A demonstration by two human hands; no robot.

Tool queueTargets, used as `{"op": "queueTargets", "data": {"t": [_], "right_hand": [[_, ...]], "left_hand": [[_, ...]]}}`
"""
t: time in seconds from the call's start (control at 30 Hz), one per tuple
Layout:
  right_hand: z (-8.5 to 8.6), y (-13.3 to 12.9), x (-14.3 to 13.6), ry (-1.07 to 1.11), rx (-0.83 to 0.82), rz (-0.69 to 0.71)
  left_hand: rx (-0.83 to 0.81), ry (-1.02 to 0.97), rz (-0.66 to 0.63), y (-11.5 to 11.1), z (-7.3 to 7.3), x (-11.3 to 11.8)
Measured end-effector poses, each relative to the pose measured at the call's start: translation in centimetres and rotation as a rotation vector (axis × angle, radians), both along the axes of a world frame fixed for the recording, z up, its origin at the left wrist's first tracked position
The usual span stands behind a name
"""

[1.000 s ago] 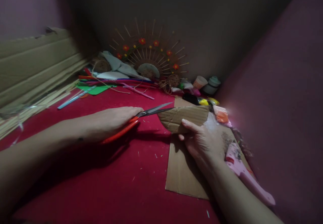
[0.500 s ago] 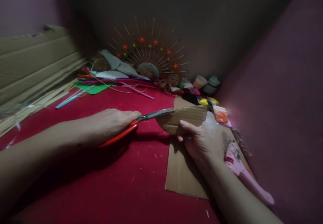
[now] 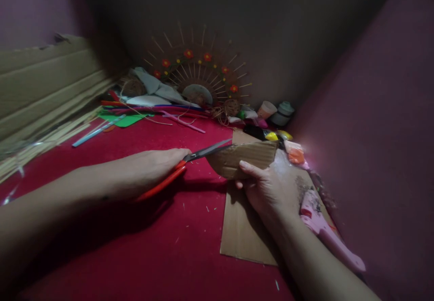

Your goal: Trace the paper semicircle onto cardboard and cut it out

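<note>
Hand-cutting of corrugated cardboard, centre of the frame. The left hand (image 3: pixel 161 170), left of centre, was closed around the red-handled scissors (image 3: pixel 185 164); its fingers were mostly hidden from where I stood. The 2 blades pointed right, narrowly parted, and met the upper left edge of a corrugated cardboard piece (image 3: pixel 251 156). This piece, curved along its lower left side, was just right of centre, raised above a flat cardboard sheet (image 3: pixel 246 237). The right hand (image 3: pixel 271 192) gripped its lower edge in a narrow pinch, the thumb lying on the near face; the other fingers were largely concealed behind it. The sheet lay on a red work surface (image 3: pixel 135 256), where small pale scraps were scattered. At lower right, beside the right forearm, was a pink glue gun (image 3: pixel 328 237). A packet of orange material (image 3: pixel 296 156) rested right of the cardboard piece, with a cup (image 3: pixel 267 110) and a lidded jar (image 3: pixel 283 114) above it in the frame. At upper centre, a fan-shaped craft (image 3: pixel 200 72) bore 6 red flowers and radiating sticks. Pale strips (image 3: pixel 50 138) lay at left, below a large cardboard panel (image 3: pixel 44 77).
</note>
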State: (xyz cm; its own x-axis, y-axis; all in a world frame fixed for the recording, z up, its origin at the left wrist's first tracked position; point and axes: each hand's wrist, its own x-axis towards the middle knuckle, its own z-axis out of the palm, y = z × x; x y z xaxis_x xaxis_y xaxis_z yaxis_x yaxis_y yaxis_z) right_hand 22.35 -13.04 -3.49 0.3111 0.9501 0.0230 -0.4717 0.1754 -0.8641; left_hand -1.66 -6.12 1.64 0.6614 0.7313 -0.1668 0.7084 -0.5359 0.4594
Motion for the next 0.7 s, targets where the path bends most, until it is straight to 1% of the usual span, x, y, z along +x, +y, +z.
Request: {"op": "queueTargets", "data": {"t": [0.03,0.1,0.4,0.7], "right_hand": [[-0.1,0.0,0.0,-0.004,-0.002,0.0],[-0.2,0.0,0.0,-0.013,-0.009,0.004],[-0.2,-0.3,-0.1,-0.018,-0.027,0.021],[0.1,-0.4,-0.3,-0.027,-0.049,0.037]], "left_hand": [[-0.025,0.008,0.027,-0.1,0.1,0.2],[-0.021,0.018,0.048,-0.1,0.2,0.6],[0.128,0.07,-0.123,0.4,-0.9,0.0],[0.192,0.092,-0.165,0.6,-1.7,-0.6]]}}
